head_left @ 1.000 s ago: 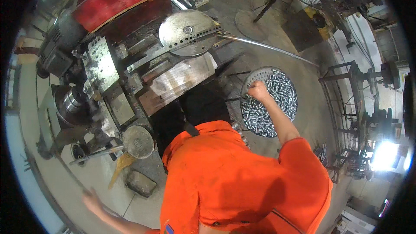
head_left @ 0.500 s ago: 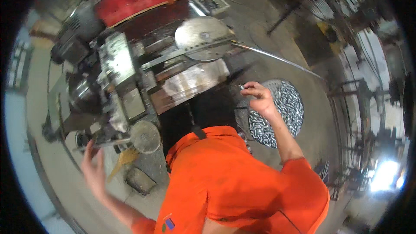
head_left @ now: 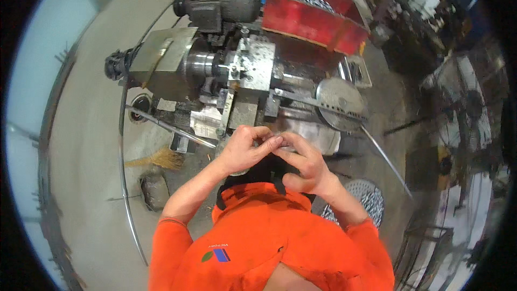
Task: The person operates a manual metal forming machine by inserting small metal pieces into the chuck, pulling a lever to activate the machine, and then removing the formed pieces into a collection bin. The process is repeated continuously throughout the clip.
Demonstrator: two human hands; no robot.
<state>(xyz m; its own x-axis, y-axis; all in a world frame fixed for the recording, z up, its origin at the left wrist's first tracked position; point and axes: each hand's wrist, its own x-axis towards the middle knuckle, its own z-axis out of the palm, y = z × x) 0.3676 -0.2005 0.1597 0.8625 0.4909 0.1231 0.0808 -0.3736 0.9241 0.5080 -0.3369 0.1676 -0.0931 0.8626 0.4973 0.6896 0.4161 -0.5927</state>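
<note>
Both hands meet in front of my waist, just this side of the machine. My left hand [head_left: 242, 151] is closed, its thumb and forefinger pinched together toward the right fingertips. My right hand [head_left: 306, 163] is also closed, with bent fingers touching the left thumb. Whatever sits between the fingertips is hidden or too small to name. Beyond them stands a lathe-like machine with a shiny round spindle [head_left: 199, 68], a metal block [head_left: 257, 64] and a flat perforated bar [head_left: 307, 98] crossing a round metal disc [head_left: 340, 102].
Small shiny metal pieces [head_left: 371, 198] are heaped low at my right. A red bin [head_left: 309, 21] and a motor [head_left: 229, 1] stand behind the machine. A brush [head_left: 158, 60] lies on the machine housing. Long rods stick out on the left [head_left: 172, 126] and right [head_left: 385, 159]. A broom [head_left: 161, 158] lies on the floor.
My hands were apart, the right one over the heaped pieces with a small metal piece in its fingers, the left near the machine's small wheel. Both have come together; my view has turned left.
</note>
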